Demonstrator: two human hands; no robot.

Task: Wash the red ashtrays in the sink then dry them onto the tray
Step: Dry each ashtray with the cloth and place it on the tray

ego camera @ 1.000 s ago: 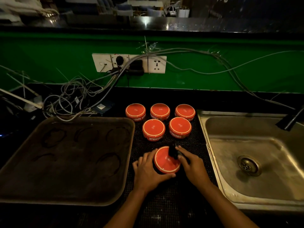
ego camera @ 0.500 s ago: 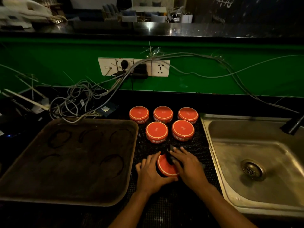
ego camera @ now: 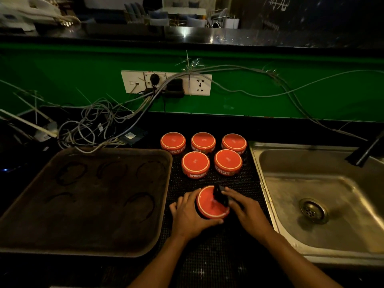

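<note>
My left hand holds one red ashtray by its round side wall, fingers curled around it, and tilts it on the black mat near the front edge of the worktop, between the tray and the sink. My right hand pinches a small dark thing, a cloth or a sponge I think, and presses it on the red face of the ashtray. I judge the ashtray to be ceramic or glazed: stiff, a bit heavy for its size, breakable if it falls into the steel sink, and slippery if it is wet. So the side wall is the good place to take it, with the thumb on one side and the fingers on the opposite side, not the smooth flat face. Five other ashtrays stand upside down on the mat towards the back edge, three in a row and two in front, close to each other but not touching the one I hold. The tray lies at the left side with only dark ring marks on it. The faucet stands out over the right back corner of the sink. Loose cables lie at the back left corner, under the wall sockets, so water must not splash there. The way from my ashtray to the tray looks free.
</note>
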